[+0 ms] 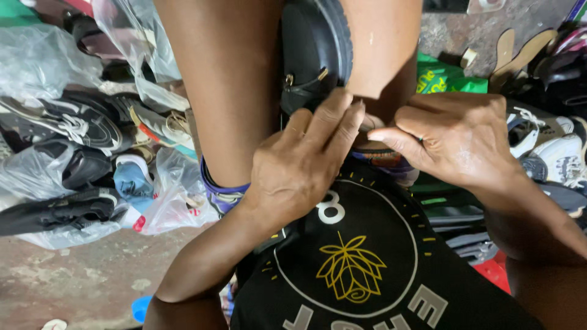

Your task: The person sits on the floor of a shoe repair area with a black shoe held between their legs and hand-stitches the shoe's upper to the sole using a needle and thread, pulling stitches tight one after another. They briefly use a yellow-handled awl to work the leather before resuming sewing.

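black shoe sat clamped between the knees, long axis running away from the person | left hand fingers flat on its heel | right hand pinched shut beside it, contents hidden, both equally near

Worn concrete floor, crowded with shoes and bags

Below you, the stained grey-brown concrete floor carries a heap of dark shoes in clear plastic bags to your left, a small blue round lid near your left elbow, and white sneakers with tan flat sandals to your right.
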`<state>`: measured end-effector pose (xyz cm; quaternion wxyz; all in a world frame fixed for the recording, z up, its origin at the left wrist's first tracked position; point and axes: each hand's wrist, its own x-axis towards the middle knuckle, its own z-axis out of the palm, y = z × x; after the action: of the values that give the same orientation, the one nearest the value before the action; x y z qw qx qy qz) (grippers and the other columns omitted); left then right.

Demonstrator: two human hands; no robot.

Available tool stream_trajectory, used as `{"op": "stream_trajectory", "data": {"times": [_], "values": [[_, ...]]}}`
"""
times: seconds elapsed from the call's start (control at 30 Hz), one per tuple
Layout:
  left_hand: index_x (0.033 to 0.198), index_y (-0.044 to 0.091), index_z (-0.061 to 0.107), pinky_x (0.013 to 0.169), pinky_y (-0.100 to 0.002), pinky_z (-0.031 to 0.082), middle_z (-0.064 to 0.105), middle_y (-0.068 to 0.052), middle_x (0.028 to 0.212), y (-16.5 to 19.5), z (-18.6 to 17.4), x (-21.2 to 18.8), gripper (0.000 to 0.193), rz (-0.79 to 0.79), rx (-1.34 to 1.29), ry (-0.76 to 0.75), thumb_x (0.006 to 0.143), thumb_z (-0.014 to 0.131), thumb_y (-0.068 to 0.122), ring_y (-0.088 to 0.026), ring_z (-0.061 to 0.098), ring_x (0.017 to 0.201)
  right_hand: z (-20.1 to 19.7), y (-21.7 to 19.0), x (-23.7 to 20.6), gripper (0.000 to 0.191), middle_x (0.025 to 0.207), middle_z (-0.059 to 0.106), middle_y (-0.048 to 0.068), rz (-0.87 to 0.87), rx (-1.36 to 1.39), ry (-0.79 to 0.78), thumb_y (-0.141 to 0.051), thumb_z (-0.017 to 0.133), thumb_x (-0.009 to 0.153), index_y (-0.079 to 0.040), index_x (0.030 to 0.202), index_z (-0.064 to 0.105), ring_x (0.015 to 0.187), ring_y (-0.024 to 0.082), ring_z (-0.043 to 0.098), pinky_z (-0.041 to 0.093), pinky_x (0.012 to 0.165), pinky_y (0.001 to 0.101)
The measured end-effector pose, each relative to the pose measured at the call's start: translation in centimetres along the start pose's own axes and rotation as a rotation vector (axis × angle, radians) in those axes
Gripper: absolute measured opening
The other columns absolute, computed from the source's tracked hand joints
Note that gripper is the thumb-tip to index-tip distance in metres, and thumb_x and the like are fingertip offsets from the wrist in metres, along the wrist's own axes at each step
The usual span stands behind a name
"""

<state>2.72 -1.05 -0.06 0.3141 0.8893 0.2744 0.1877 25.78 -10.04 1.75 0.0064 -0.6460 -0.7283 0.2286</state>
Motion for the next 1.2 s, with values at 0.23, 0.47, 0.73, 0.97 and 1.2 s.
{"op": "stream_trajectory", "data": {"times": [0.23, 0.47, 0.73, 0.97, 1.2], "values": [[0.115, 0.007, 0.065, 0.075, -0.036, 0.054, 0.067, -0.006, 0.098, -0.8, 0.7, -1.0, 0.017, -0.128, -0.281, 0.001, 0.101, 0.073, 0.004, -0.026, 0.065, 0.091, 1.5, -0.4, 1.7, 0.046, 0.084, 0.07, 0.007, -0.274, 0.27, 0.118, -0.051, 0.086, 0.08, -0.007, 0.09, 0.075, 0.058, 0.015, 0.062, 0.049, 0.046, 0.0326], [0.138, 0.005, 0.056, 0.07, -0.023, 0.05, 0.062, -0.002, 0.084, -1.1, -1.3, -2.7, 0.038, -0.419, -0.789, 0.036, 0.1, 0.063, 0.001, -0.008, 0.059, 0.073, 2.9, -3.4, 1.5, 0.058, 0.098, 0.072, 0.014, 0.057, 0.447, 0.092, -0.025, 0.083, 0.085, 0.004, 0.129, 0.058, 0.081, 0.025, 0.073, 0.056, 0.065, 0.0345], [0.149, 0.009, 0.048, 0.076, -0.023, 0.058, 0.069, -0.007, 0.105, -1.4, -1.5, -2.2, 0.049, -0.478, -1.083, -0.056, 0.103, 0.053, -0.007, -0.009, 0.069, 0.082, 1.0, -1.2, 0.2, 0.013, 0.077, 0.073, 0.009, 0.158, 0.508, -0.236, -0.018, 0.077, 0.091, -0.007, 0.097, 0.073, 0.058, 0.019, 0.069, 0.05, 0.051, 0.0335], [0.16, 0.024, 0.032, 0.071, -0.037, 0.06, 0.068, -0.007, 0.114, -0.5, -0.2, -1.0, 0.079, -0.212, -0.432, -0.186, 0.097, 0.078, 0.011, -0.022, 0.072, 0.077, -0.5, -2.4, 0.0, 0.015, 0.09, 0.076, 0.002, 0.118, 0.741, 0.011, -0.017, 0.077, 0.094, -0.011, 0.107, 0.073, 0.066, 0.012, 0.07, 0.054, 0.056, 0.0244], [0.163, 0.022, 0.031, 0.066, -0.029, 0.061, 0.06, -0.002, 0.115, 0.1, 0.2, -1.5, 0.091, -0.357, -0.528, -0.22, 0.092, 0.086, 0.017, -0.012, 0.068, 0.069, 2.3, -0.9, 2.0, 0.011, 0.079, 0.07, 0.002, -0.022, 0.409, 0.057, -0.006, 0.075, 0.092, -0.011, 0.102, 0.075, 0.062, 0.014, 0.063, 0.05, 0.055, 0.0292]]}}
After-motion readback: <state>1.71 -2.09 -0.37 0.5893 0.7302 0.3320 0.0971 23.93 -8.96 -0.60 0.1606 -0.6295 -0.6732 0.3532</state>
